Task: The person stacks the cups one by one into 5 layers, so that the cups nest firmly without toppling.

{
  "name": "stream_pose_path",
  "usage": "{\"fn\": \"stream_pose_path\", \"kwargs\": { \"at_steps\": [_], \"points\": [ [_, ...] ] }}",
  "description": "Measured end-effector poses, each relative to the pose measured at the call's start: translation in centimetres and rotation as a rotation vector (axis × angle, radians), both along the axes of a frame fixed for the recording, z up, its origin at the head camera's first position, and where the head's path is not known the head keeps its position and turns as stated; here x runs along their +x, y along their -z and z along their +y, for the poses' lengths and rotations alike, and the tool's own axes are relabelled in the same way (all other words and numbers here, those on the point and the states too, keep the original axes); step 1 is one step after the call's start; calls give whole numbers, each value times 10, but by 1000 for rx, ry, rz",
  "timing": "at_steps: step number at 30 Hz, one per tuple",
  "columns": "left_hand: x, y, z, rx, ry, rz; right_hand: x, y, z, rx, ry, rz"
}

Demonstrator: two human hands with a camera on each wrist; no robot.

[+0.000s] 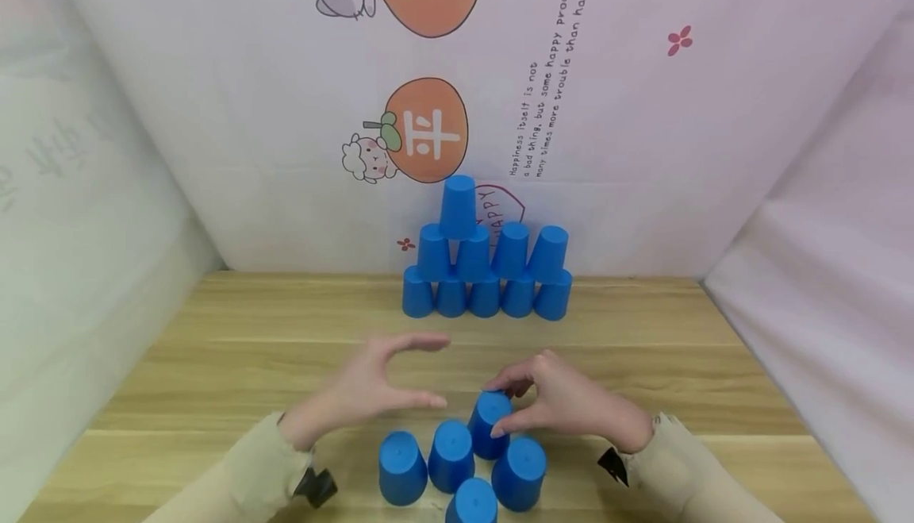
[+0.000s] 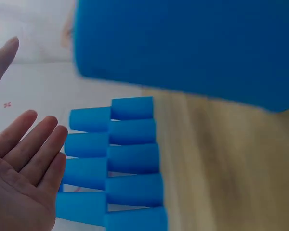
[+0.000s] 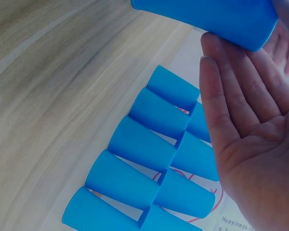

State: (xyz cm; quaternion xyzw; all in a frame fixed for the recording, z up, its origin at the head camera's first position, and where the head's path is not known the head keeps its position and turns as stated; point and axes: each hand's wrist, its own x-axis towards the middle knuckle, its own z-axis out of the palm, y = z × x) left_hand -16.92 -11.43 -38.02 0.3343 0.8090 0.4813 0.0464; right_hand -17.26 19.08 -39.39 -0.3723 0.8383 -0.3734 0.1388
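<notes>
Bent fingers and thumb of my right hand (image 1: 553, 400) grip an upside-down blue cup (image 1: 490, 426) in the head view. The right wrist view has that cup (image 3: 212, 19) between thumb and fingertips. Beside it stand several more inverted blue cups, among them a left one (image 1: 401, 467), a middle one (image 1: 451, 457), a right one (image 1: 519, 475) and a front one (image 1: 473, 501). My left hand (image 1: 364, 384) is held to the left, thumb and fingers spread wide apart around nothing. In the left wrist view its palm (image 2: 21, 178) faces the camera.
Toward the back wall, inverted blue cups are stacked in tiers: a bottom row (image 1: 485, 297), a second row (image 1: 511, 251) and a single top cup (image 1: 458, 207) left of centre. White printed cloth (image 1: 607, 126) hangs behind the wooden table (image 1: 286, 332) and at both sides.
</notes>
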Motion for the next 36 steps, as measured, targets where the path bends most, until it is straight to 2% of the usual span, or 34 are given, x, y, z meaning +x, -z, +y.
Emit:
{"fn": "stream_pose_path", "kwargs": {
  "at_steps": [3,7,12,15,20,25,30,36],
  "points": [
    [15,12,-10,22,39,-81,0,1,0,-6,2,-1],
    [32,24,-21,29,67,-150,1,1,-1,-7,3,4],
    [49,34,-25,12,99,-184,3,2,0,6,14,4],
    [55,37,-23,-3,106,-203,3,1,1,5,17,13],
    [57,43,-17,-21,117,-221,3,-1,1,1,16,20],
    [54,47,-6,-32,103,-186,3,-2,2,10,23,25],
    [51,47,2,-31,87,-191,4,-1,2,8,24,30],
    [49,46,4,-10,82,-180,6,1,1,7,20,20]
  ]
}}
